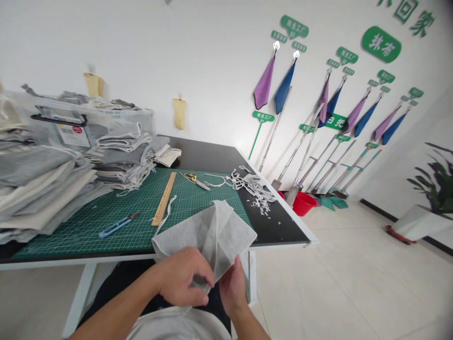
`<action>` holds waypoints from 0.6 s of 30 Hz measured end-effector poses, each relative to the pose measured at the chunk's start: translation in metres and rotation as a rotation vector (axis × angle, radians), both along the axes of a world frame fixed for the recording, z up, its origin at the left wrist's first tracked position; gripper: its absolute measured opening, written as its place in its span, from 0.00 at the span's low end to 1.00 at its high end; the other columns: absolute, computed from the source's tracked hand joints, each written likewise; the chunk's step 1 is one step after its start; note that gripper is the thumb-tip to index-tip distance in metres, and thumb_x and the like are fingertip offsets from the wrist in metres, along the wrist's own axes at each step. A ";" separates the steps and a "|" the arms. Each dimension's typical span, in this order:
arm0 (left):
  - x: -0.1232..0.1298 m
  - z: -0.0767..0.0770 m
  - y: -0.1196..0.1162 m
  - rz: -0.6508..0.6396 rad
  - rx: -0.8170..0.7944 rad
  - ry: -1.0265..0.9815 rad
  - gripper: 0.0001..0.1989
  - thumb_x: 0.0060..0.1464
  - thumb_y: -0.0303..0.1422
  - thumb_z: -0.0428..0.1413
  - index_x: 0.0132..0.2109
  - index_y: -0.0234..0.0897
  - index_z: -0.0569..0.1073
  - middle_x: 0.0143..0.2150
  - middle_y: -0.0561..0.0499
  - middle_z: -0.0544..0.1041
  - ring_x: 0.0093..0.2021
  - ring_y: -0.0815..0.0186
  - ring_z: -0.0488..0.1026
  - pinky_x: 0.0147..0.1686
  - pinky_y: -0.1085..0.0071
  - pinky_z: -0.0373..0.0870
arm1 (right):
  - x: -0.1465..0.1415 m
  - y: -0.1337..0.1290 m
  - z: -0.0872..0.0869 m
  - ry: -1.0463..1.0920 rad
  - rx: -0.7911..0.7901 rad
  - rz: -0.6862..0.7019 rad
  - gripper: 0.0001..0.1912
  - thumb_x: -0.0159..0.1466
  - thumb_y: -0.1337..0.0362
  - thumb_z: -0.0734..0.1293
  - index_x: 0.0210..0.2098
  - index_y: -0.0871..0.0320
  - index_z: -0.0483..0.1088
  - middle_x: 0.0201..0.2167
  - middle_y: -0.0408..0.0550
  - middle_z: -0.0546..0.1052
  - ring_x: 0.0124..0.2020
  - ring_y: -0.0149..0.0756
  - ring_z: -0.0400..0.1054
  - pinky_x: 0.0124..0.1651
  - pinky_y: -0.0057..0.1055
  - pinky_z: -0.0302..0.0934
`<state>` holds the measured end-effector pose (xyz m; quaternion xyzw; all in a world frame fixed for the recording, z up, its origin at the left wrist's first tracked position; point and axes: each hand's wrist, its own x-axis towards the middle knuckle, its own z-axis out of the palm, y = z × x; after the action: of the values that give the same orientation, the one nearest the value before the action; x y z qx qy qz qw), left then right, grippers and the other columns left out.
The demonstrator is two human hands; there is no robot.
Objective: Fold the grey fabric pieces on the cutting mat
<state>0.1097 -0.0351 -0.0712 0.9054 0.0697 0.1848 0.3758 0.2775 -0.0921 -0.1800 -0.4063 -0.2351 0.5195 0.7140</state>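
A thin grey cloth bag [230,231], partly see-through and creased down its middle, is held up at the table's front edge. My left hand [186,276] is closed on its lower edge, with the fingers curled and the thumb below. At the lower right edge, my right hand [232,285] grips the cloth, its fingers partly hidden behind it. A white strip [166,215] lies just beyond the bag's left corner, on the green cutting mat [134,196]. Close by on the mat are a wooden ruler [164,198], a blue utility knife [118,225] and scissors [196,180].
Tall stacks of folded grey cloth [123,156] fill the left side, before a clear plastic bin [116,118]. White scraps [256,189] lie along the right part of the black tabletop [208,153]. On the floor beyond stands a red bucket [304,203] near mops.
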 end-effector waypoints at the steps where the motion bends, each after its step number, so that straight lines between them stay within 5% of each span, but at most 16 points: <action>1: 0.001 -0.002 -0.003 -0.004 -0.032 -0.005 0.12 0.52 0.41 0.56 0.39 0.38 0.77 0.37 0.49 0.80 0.37 0.64 0.76 0.39 0.72 0.67 | -0.001 0.001 0.000 0.031 -0.015 0.030 0.29 0.58 0.38 0.63 0.41 0.57 0.75 0.38 0.52 0.80 0.38 0.45 0.74 0.37 0.38 0.68; 5: 0.001 -0.008 -0.001 0.319 0.070 0.097 0.16 0.59 0.40 0.49 0.29 0.37 0.73 0.26 0.52 0.75 0.28 0.68 0.71 0.32 0.72 0.63 | -0.004 0.000 -0.001 -0.015 -0.067 0.099 0.25 0.57 0.43 0.68 0.44 0.56 0.72 0.36 0.49 0.80 0.35 0.42 0.74 0.34 0.36 0.68; 8: 0.003 -0.011 0.004 0.501 0.231 0.166 0.16 0.62 0.39 0.45 0.33 0.38 0.72 0.30 0.51 0.75 0.32 0.66 0.71 0.33 0.71 0.62 | -0.007 -0.003 -0.001 -0.059 -0.056 0.051 0.25 0.57 0.43 0.68 0.42 0.56 0.72 0.38 0.49 0.80 0.35 0.41 0.74 0.33 0.33 0.68; 12: 0.005 -0.019 0.004 0.496 0.302 0.186 0.14 0.63 0.36 0.43 0.38 0.40 0.72 0.37 0.51 0.75 0.39 0.65 0.72 0.39 0.70 0.64 | -0.007 -0.005 0.005 -0.059 0.004 0.017 0.25 0.55 0.43 0.70 0.40 0.56 0.73 0.39 0.51 0.80 0.36 0.42 0.74 0.35 0.33 0.67; 18: -0.001 -0.035 0.008 0.520 0.379 0.131 0.14 0.63 0.35 0.43 0.43 0.40 0.73 0.42 0.49 0.77 0.46 0.63 0.72 0.47 0.67 0.66 | -0.002 -0.003 0.014 -0.085 -0.181 0.001 0.19 0.53 0.53 0.74 0.38 0.59 0.74 0.33 0.48 0.80 0.33 0.43 0.74 0.34 0.34 0.67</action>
<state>0.1082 -0.0273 -0.1065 0.9211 0.2871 0.2255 0.1355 0.2752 -0.0954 -0.1658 -0.4906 -0.2176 0.5214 0.6634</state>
